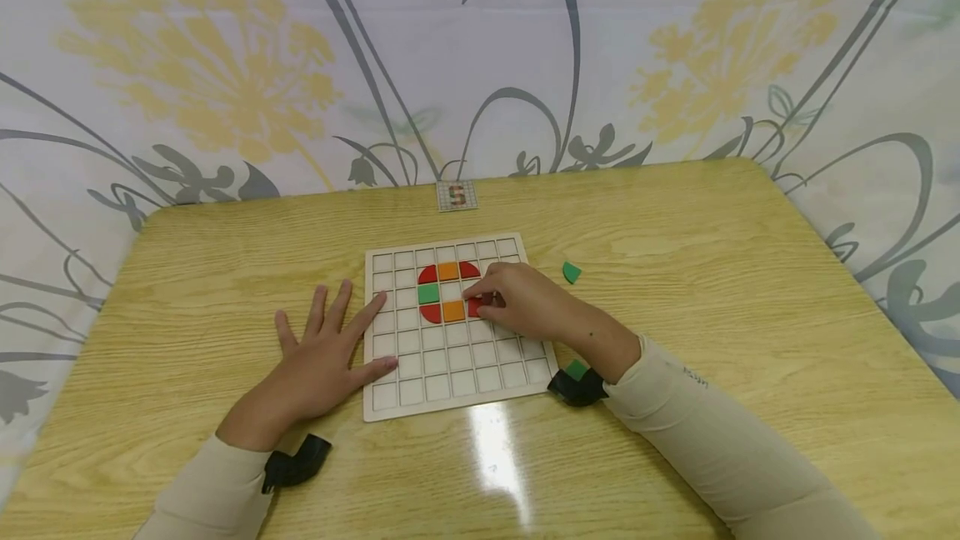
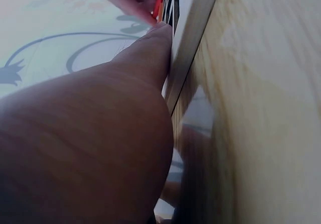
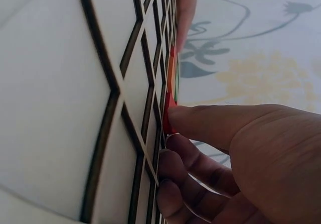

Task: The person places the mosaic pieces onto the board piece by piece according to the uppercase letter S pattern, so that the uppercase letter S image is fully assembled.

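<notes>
A pale wooden grid board [image 1: 461,358] lies on the table. My right hand [image 1: 527,298] pinches a red quarter-round tile [image 3: 168,117] between thumb and fingers at a cell right of an orange square tile [image 1: 453,311]. Left of that orange tile sits another red quarter-round [image 1: 431,313]. A green square tile [image 1: 428,293] lies above it, then a red quarter-round [image 1: 427,274], an orange square [image 1: 447,271] and a red quarter-round [image 1: 469,269] along the top. My left hand [image 1: 315,369] is spread flat, with thumb and index finger resting on the board's left side.
A small pattern card [image 1: 457,196] lies at the table's back edge. Right of the board is a loose green quarter-round tile [image 1: 572,272]. Another green piece [image 1: 576,369] is partly hidden by the black right wrist mount [image 1: 577,388]. A patterned curtain [image 1: 480,65] stands behind the table.
</notes>
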{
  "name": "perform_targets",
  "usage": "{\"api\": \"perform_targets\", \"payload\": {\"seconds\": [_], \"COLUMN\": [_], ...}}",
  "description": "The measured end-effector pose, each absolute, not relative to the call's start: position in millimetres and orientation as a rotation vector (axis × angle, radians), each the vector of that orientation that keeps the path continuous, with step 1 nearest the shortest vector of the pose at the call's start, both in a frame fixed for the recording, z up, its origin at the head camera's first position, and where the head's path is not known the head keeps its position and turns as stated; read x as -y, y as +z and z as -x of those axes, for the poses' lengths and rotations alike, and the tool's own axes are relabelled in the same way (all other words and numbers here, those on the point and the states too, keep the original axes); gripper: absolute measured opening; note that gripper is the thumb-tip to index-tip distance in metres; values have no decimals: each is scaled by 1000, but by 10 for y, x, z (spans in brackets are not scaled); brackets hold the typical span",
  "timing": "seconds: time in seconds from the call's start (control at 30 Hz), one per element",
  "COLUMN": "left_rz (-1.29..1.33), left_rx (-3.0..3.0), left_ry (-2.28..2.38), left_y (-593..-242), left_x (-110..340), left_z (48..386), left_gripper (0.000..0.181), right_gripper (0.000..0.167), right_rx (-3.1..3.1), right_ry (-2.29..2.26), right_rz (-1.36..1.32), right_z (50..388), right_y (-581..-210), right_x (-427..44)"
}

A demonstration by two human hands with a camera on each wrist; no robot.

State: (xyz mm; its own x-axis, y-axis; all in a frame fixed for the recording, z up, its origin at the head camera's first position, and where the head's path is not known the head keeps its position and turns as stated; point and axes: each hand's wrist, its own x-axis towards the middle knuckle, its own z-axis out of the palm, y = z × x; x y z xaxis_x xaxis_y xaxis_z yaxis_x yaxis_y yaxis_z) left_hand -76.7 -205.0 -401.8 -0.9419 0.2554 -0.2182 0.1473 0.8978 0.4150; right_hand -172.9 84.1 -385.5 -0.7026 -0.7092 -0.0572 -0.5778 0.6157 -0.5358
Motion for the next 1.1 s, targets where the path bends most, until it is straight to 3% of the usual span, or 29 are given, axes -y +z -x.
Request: {"api": "perform_targets", "payload": {"seconds": [1.1], "left_rz": [-305], "left_rx": [-2792], "left_ry": [594], "left_y": [-4021], "left_x": [2056], "left_z": [762], "left_gripper": [86], "right_gripper": [28], "right_rx": [-2558], "right_ry": [-768], "right_rz": [985], "right_z": [1709], "right_y": [-3790], "right_x": [-891]}}
